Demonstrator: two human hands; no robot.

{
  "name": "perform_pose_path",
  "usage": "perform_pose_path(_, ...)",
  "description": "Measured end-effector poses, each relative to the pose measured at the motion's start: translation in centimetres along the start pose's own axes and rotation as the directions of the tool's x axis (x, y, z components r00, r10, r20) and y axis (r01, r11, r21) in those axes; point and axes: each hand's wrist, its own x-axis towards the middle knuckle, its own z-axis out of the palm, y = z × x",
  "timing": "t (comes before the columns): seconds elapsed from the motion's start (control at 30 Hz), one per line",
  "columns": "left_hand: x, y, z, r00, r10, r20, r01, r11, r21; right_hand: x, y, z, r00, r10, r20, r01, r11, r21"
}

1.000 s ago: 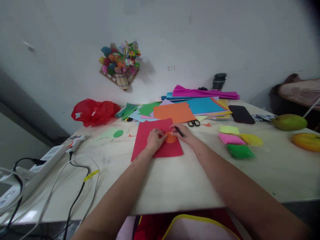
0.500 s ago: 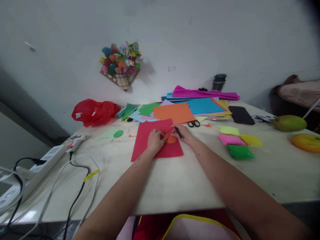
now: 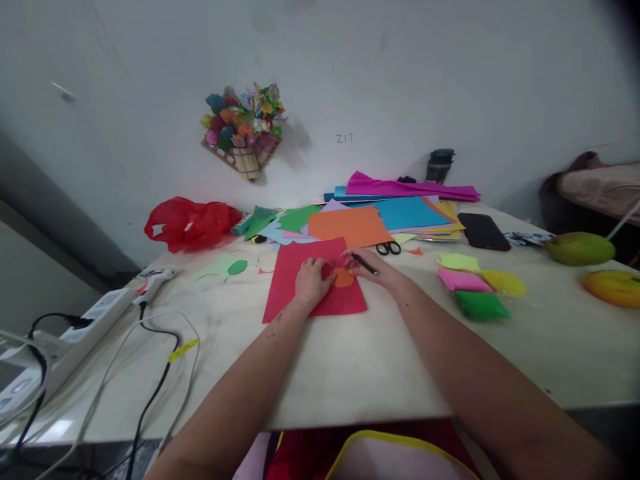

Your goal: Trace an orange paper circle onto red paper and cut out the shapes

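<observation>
A red sheet of paper (image 3: 285,287) lies on the table in front of me. On its right part rests a small orange paper circle (image 3: 344,278). My left hand (image 3: 313,283) lies on the red sheet with its fingers apart, and its fingertips touch the circle's left edge. A black pen (image 3: 365,265) is held in my right hand (image 3: 373,267), just above the circle's upper right edge. The pen slants, its back end toward my right wrist.
Behind the red sheet lie black-handled scissors (image 3: 389,248) and an orange sheet (image 3: 345,227) on stacked coloured papers. Clay packets (image 3: 483,305), a phone (image 3: 484,231) and a mango (image 3: 579,248) lie right. A power strip (image 3: 85,333) with cables and a red plastic bag (image 3: 190,223) are left.
The pen in my right hand has tilted lower, its back end swinging to the right. My right fingers have drawn slightly off the orange circle. My left hand stays almost in place.
</observation>
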Motion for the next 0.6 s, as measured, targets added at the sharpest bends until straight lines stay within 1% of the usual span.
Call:
perform_pose_path(0.1,0.0,0.0,0.0,1.000,0.001,0.012,-0.001,1.000,0.006,0.0,0.1,-0.2,0.999,0.042,0.024,-0.043,0.997,0.066)
perform_pose_path(0.23,0.0,-0.2,0.2,1.000,0.012,0.015,-0.012,1.000,-0.002,-0.3,0.2,-0.6,0.999,-0.027,0.034,0.025,0.999,0.047)
perform_pose_path(0.27,0.0,-0.2,0.2,1.000,0.014,0.012,-0.013,1.000,-0.004,-0.4,0.1,-0.6,0.999,-0.039,0.012,0.038,0.999,0.033)
perform_pose_path(0.33,0.0,-0.3,0.3,1.000,0.017,0.010,-0.017,1.000,-0.002,-0.4,-0.1,-0.7,0.997,-0.041,-0.067,0.041,0.999,-0.002)
perform_pose_path(0.4,0.0,-0.3,0.3,1.000,0.021,0.009,-0.021,1.000,0.005,-0.3,-0.6,-0.5,0.984,-0.047,-0.172,0.039,0.998,-0.048)
perform_pose_path(0.47,0.0,-0.3,0.2,1.000,0.027,0.004,-0.027,1.000,0.011,-0.2,-1.2,-0.2,0.967,-0.077,-0.242,0.057,0.994,-0.091)
perform_pose_path(0.5,0.0,-0.3,0.2,1.000,0.030,0.000,-0.030,1.000,0.010,-0.2,-1.4,0.0,0.965,-0.093,-0.244,0.071,0.993,-0.099)
perform_pose_path(0.53,0.0,-0.2,0.2,0.999,0.032,-0.002,-0.032,0.999,0.007,-0.2,-1.5,0.2,0.971,-0.101,-0.217,0.081,0.992,-0.101)
perform_pose_path(0.6,0.0,-0.1,0.2,1.000,0.029,-0.008,-0.029,1.000,-0.006,-0.2,-1.2,0.5,0.988,-0.094,-0.126,0.079,0.990,-0.115)
